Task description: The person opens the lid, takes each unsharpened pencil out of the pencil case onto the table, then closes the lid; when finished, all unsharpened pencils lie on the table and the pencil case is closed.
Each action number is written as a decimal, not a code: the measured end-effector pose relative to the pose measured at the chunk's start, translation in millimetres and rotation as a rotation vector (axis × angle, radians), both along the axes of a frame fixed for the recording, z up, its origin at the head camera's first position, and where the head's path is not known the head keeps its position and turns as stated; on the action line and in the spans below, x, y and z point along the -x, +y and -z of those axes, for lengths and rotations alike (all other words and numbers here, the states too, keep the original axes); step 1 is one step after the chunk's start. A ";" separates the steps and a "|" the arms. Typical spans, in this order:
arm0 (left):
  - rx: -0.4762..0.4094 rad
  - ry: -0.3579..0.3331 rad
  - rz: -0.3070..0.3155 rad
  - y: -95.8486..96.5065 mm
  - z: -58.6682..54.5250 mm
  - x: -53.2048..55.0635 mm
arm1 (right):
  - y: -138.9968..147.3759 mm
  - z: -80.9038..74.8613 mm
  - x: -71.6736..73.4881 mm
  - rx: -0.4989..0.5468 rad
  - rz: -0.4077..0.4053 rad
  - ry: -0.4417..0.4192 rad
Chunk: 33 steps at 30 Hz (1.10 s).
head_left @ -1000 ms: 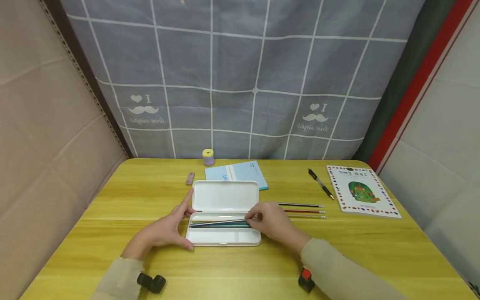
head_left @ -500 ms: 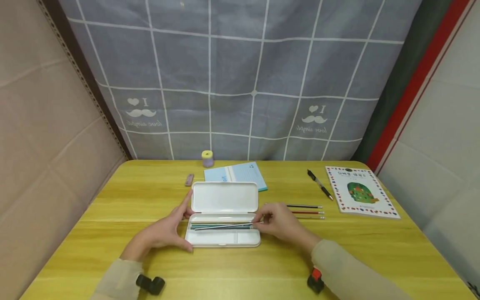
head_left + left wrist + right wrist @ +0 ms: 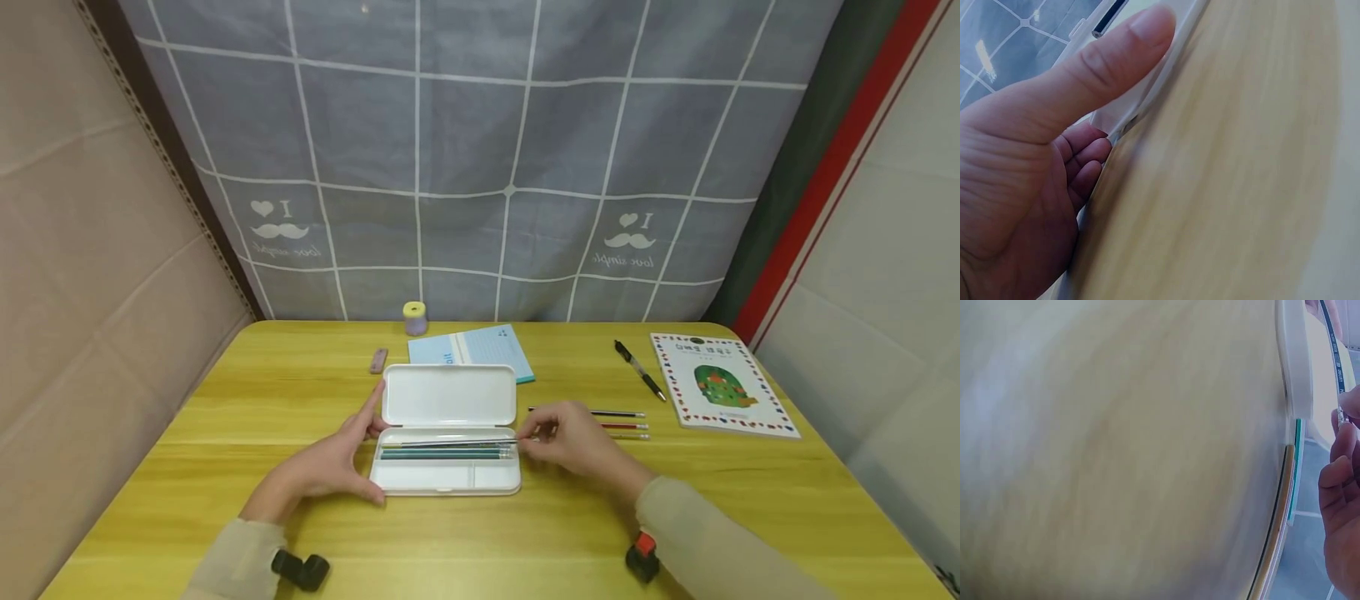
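A white pencil case (image 3: 423, 477) lies with its lid (image 3: 450, 396) raised. Several teal pencils (image 3: 442, 455) rest in its rear compartment. My left hand (image 3: 330, 462) is at the case's left end, thumb stretched along the front corner and index finger up beside the lid. In the left wrist view, the thumb (image 3: 1104, 69) overlaps the case's rim while the other fingertips bend in by its side. My right hand (image 3: 573, 442) pinches a dark pencil (image 3: 1335, 353) with printed lettering by its right end; the pencil extends left over the rear compartment.
Right of the case lie a black pencil (image 3: 618, 413), a red pencil (image 3: 624, 426) and a pale pencil (image 3: 628, 436), partly behind my right hand. Behind stand a blue notebook (image 3: 487, 346), eraser (image 3: 378, 360) and yellow-purple cylinder (image 3: 415, 318). Farther right are a pen (image 3: 640, 371) and a picture book (image 3: 723, 383).
My right hand has shifted right, still pinching the dark pencil. Its slanted pencil has swung nearly level, towards the back of the compartment. My left hand stays put at the case.
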State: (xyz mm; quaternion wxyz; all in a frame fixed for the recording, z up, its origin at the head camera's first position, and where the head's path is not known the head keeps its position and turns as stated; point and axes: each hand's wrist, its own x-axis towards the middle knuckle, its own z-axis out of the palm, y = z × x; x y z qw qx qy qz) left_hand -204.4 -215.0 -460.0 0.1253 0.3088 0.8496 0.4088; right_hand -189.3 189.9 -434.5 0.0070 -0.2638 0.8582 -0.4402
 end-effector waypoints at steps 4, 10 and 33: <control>-0.007 -0.013 0.001 0.0 -1.8 -0.9 | 5.5 -3.0 3.0 -0.021 0.006 -0.002; -0.005 -0.018 -0.001 0.1 -0.9 -2.1 | 16.5 -7.1 5.0 -0.077 0.029 -0.018; 0.010 -0.003 0.006 -1.2 -3.0 3.5 | 78.5 -0.8 0.2 -0.094 0.067 -0.017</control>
